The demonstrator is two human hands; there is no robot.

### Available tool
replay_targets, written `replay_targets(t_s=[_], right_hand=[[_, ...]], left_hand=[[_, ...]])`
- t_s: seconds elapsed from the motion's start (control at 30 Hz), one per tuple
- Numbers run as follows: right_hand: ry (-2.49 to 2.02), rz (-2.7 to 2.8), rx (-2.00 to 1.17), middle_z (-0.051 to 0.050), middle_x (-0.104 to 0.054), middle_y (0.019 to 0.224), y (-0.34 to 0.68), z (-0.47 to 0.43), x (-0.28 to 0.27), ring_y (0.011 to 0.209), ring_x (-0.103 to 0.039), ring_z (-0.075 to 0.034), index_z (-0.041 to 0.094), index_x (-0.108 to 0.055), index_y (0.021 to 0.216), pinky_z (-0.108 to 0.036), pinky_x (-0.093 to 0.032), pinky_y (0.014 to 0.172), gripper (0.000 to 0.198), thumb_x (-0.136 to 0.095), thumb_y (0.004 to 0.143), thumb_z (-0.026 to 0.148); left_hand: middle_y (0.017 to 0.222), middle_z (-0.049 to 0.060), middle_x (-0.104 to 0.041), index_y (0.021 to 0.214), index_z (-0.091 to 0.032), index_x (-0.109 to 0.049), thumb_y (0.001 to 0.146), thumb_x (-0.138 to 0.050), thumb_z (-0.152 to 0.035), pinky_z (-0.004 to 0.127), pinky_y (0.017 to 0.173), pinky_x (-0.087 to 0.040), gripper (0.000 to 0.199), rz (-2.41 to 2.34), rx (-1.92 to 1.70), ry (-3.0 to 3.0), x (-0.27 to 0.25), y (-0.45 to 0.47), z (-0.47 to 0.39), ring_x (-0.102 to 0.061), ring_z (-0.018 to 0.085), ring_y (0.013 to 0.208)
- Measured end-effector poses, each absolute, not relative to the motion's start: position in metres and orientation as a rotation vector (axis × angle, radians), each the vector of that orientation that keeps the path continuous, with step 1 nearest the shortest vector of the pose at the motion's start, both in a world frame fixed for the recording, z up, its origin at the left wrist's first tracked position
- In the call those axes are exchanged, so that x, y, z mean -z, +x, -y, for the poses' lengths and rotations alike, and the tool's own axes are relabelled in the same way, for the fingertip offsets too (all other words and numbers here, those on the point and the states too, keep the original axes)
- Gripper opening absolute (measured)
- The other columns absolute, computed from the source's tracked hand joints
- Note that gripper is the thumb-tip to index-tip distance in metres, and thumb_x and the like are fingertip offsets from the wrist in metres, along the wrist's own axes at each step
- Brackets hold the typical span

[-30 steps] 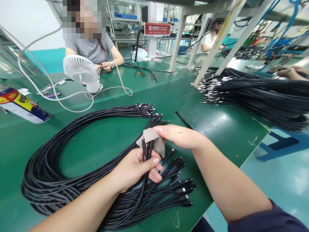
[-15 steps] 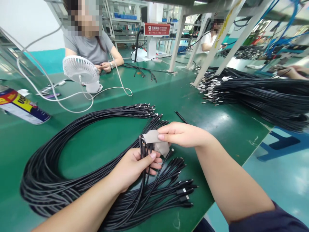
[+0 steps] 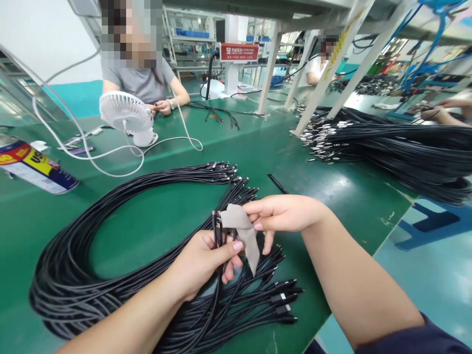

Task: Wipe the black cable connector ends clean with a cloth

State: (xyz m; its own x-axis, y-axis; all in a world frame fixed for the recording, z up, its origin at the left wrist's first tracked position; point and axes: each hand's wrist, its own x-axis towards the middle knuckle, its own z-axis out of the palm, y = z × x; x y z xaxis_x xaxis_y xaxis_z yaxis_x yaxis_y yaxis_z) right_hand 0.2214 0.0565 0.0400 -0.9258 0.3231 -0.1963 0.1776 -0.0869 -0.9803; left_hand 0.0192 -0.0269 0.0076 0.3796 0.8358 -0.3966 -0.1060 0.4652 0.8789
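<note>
My left hand is closed around the connector ends of several black cables, which stand upright out of the fist. A grey cloth lies over those connectors, its tail hanging down past my left fingers. My right hand pinches the cloth's right edge between thumb and fingers, with its lower fingers hanging loose. Beneath and behind both hands lies a large looped bundle of black cables. One set of its plugs points right, near the table's front edge.
A white fan with a trailing white cord and a spray can stand at the left. A black pen lies behind my right hand. Another cable pile fills the right side beside metal legs. A co-worker sits opposite.
My right hand has shifted slightly down and right with the cloth. The cloth's loose end now hangs lower, across the front of my left fingers. The left hand still holds the cables.
</note>
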Motion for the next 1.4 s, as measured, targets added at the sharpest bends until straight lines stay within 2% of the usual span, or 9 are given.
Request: replay_targets(t_s=[0.1, 0.33, 0.53, 0.67, 0.77, 0.9, 1.13, 1.33, 1.4], right_hand=[[-0.556, 1.990, -2.178, -0.010, -0.067, 0.105, 0.221, -0.057, -0.034, 0.087, -0.068, -0.014, 0.012, -0.058, 0.115, -0.022, -0.060, 0.062, 0.025, -0.052, 0.091, 0.020], [-0.651, 2.000, -2.059, -0.002, -0.066, 0.081, 0.200, -0.052, -0.021, 0.063, -0.063, -0.010, 0.012, -0.059, 0.095, -0.017, -0.055, 0.051, 0.025, -0.071, 0.079, 0.028], [-0.723, 2.107, -1.839, 0.000, -0.063, 0.072, 0.190, -0.048, -0.027, 0.051, -0.056, -0.007, 0.012, -0.062, 0.088, -0.015, -0.048, 0.045, 0.016, -0.062, 0.085, 0.028], [-0.724, 2.161, -1.757, 0.000, -0.063, 0.068, 0.192, -0.051, -0.032, 0.045, -0.051, -0.005, 0.012, -0.063, 0.082, -0.015, -0.046, 0.043, 0.022, -0.051, 0.090, 0.029], [-0.753, 2.161, -1.734, -0.001, -0.064, 0.070, 0.196, -0.052, -0.032, 0.052, -0.055, -0.008, 0.011, -0.064, 0.084, -0.017, -0.046, 0.047, 0.020, -0.060, 0.086, 0.031], [-0.618, 2.039, -1.902, -0.004, -0.068, 0.079, 0.201, -0.054, -0.026, 0.069, -0.063, -0.012, 0.010, -0.064, 0.091, -0.023, -0.052, 0.064, 0.024, -0.071, 0.079, 0.030], [-0.519, 2.023, -2.059, -0.006, -0.070, 0.085, 0.201, -0.056, -0.020, 0.078, -0.066, -0.015, 0.009, -0.066, 0.092, -0.027, -0.053, 0.076, 0.028, -0.074, 0.077, 0.031], [-0.700, 2.050, -1.972, 0.000, -0.064, 0.066, 0.198, -0.055, -0.027, 0.049, -0.056, -0.008, 0.009, -0.066, 0.089, -0.018, -0.046, 0.048, 0.016, -0.059, 0.084, 0.023], [-0.770, 2.073, -1.874, 0.001, -0.062, 0.064, 0.197, -0.055, -0.028, 0.048, -0.055, -0.007, 0.010, -0.067, 0.086, -0.017, -0.046, 0.047, 0.014, -0.061, 0.081, 0.021]], left_hand=[[0.046, 0.000, -0.060, 0.054, -0.012, -0.066, 0.066, -0.081, -0.045, 0.017, 0.039, -0.039, 0.038, -1.001, -0.714, 0.859, -0.009, 0.020, 0.028, -0.051, 0.007, 0.038], [0.052, 0.000, -0.064, 0.063, -0.012, -0.069, 0.067, -0.082, -0.041, 0.015, 0.039, -0.042, 0.032, -0.945, -0.688, 0.837, -0.007, 0.020, 0.027, -0.058, 0.009, 0.043], [0.054, 0.001, -0.066, 0.064, -0.011, -0.069, 0.065, -0.084, -0.038, 0.015, 0.038, -0.043, 0.031, -0.960, -0.718, 0.806, -0.008, 0.018, 0.025, -0.059, 0.009, 0.044], [0.054, 0.001, -0.066, 0.064, -0.011, -0.070, 0.065, -0.084, -0.040, 0.014, 0.038, -0.043, 0.032, -0.967, -0.756, 0.768, -0.008, 0.019, 0.024, -0.059, 0.008, 0.044], [0.055, 0.003, -0.067, 0.068, -0.009, -0.071, 0.064, -0.084, -0.042, 0.017, 0.041, -0.048, 0.035, -0.966, -0.759, 0.738, -0.008, 0.020, 0.024, -0.060, 0.009, 0.045], [0.063, 0.004, -0.071, 0.075, -0.009, -0.072, 0.062, -0.086, -0.038, 0.020, 0.046, -0.053, 0.034, -0.932, -0.752, 0.706, -0.008, 0.020, 0.026, -0.063, 0.011, 0.051], [0.059, 0.005, -0.070, 0.066, -0.009, -0.071, 0.065, -0.085, -0.036, 0.020, 0.047, -0.054, 0.031, -0.852, -0.709, 0.721, -0.010, 0.018, 0.028, -0.064, 0.011, 0.048], [0.062, 0.005, -0.071, 0.074, -0.008, -0.073, 0.064, -0.086, -0.032, 0.019, 0.044, -0.054, 0.029, -0.838, -0.721, 0.658, -0.013, 0.018, 0.027, -0.064, 0.011, 0.049], [0.063, 0.005, -0.071, 0.075, -0.008, -0.073, 0.065, -0.086, -0.032, 0.019, 0.045, -0.054, 0.029, -0.845, -0.727, 0.653, -0.013, 0.018, 0.027, -0.064, 0.011, 0.050]])
